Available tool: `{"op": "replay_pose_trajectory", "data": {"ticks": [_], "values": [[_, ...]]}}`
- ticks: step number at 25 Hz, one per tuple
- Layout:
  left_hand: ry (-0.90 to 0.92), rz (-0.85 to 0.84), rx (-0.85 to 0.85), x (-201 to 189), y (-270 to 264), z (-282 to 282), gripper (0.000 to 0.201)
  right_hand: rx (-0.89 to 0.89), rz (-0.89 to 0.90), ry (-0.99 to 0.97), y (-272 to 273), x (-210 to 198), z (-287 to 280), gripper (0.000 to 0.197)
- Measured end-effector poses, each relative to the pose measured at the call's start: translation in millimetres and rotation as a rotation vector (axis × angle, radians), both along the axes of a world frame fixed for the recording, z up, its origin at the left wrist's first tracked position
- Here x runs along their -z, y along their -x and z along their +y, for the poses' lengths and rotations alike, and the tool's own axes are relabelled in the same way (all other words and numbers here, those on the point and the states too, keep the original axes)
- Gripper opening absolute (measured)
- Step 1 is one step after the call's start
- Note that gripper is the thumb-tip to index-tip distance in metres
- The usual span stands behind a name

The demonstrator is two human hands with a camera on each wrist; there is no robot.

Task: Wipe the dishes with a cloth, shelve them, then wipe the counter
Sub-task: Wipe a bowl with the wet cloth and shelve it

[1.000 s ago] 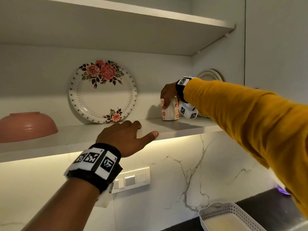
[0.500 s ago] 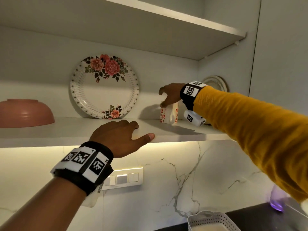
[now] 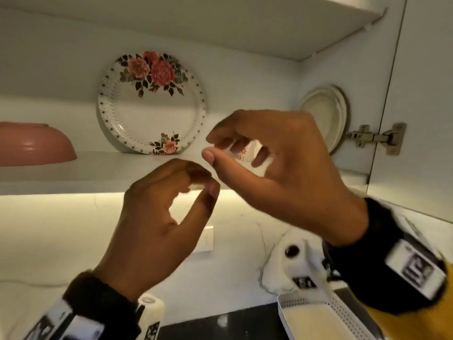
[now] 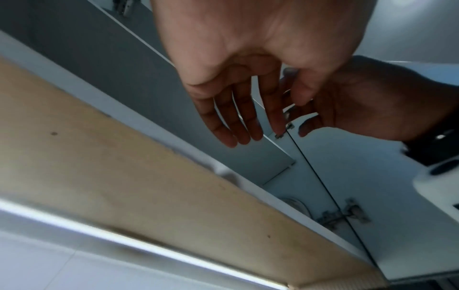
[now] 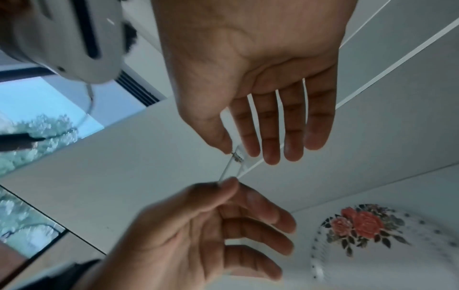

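From the head view, both hands are raised in front of the shelf [image 3: 81,168], holding nothing. The left hand [image 3: 157,217] has its fingers loosely curled, thumb tip near the forefinger; the right hand [image 3: 282,173] is relaxed and half-open. Through the right hand's fingers a small white cup with red print [image 3: 247,155] shows; it seems to stand on the shelf behind the hand, though I cannot tell for sure. A floral plate [image 3: 152,104] leans against the back wall, a pink bowl [image 3: 34,146] sits upside down to the left, and pale plates [image 3: 323,114] stand on edge at the right by the door hinge [image 3: 375,138]. Below, a white perforated tray [image 3: 343,317] rests on the dark counter [image 3: 220,325].

The left wrist view shows the left hand [image 4: 248,68] with fingers straight and loose, empty, under the lit shelf underside [image 4: 149,176].

The right wrist view shows the right hand [image 5: 261,78] spread and empty, the left below it, and the floral plate [image 5: 372,235] beyond.

The risk I see: hands swinging near the shelf edge could clip the cup or jolt the leaning plate, which might then slide forward off the shelf.
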State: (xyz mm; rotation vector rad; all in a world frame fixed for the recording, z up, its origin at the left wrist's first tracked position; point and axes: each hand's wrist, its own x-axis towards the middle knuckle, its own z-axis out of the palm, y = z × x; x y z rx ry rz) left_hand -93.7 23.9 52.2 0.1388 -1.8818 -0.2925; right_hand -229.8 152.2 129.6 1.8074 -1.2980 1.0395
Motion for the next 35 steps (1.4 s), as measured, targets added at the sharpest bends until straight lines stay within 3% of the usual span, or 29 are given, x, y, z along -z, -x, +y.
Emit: {"op": "replay_pose_trajectory", "data": {"ticks": [3, 6, 11, 14, 17, 21, 24, 26, 28, 31, 35], "values": [[-0.138, -0.129, 0.030, 48, -3, 8, 0.031, -0.085, -0.208, -0.049, -4, 69, 18, 0.019], [-0.242, -0.378, 0.137, 106, 6, 8, 0.036, -0.040, -0.343, -0.210, 13, 141, 22, 0.021], [-0.303, -0.744, 0.118, 215, 34, 14, 0.027, 0.217, -0.473, -0.535, 89, 280, 49, 0.014], [-0.346, -0.869, 0.157, 259, 49, 23, 0.028, 0.436, -0.574, -0.773, 160, 361, 68, 0.012], [-0.404, -0.917, 0.173, 289, 60, 30, 0.033, 0.635, -0.586, -1.031, 231, 415, 80, 0.021], [-0.505, -0.947, 0.179, 310, 80, 41, 0.025, 0.761, -0.470, -1.390, 289, 444, 77, 0.043], [-0.563, -0.940, 0.167, 318, 96, 48, 0.018, 0.669, -0.390, -1.688, 303, 457, 66, 0.077], [-0.611, -0.931, 0.145, 322, 103, 51, 0.019, 0.626, -0.316, -1.745, 308, 468, 60, 0.086], [-0.646, -0.924, 0.128, 328, 109, 54, 0.019, 0.605, -0.221, -1.709, 311, 482, 56, 0.084], [-0.678, -0.916, 0.117, 335, 115, 56, 0.019, 0.579, -0.203, -1.629, 314, 492, 53, 0.064], [-0.722, -0.899, 0.077, 346, 112, 54, 0.015, 0.560, -0.373, -1.534, 324, 477, 56, 0.045]]}}
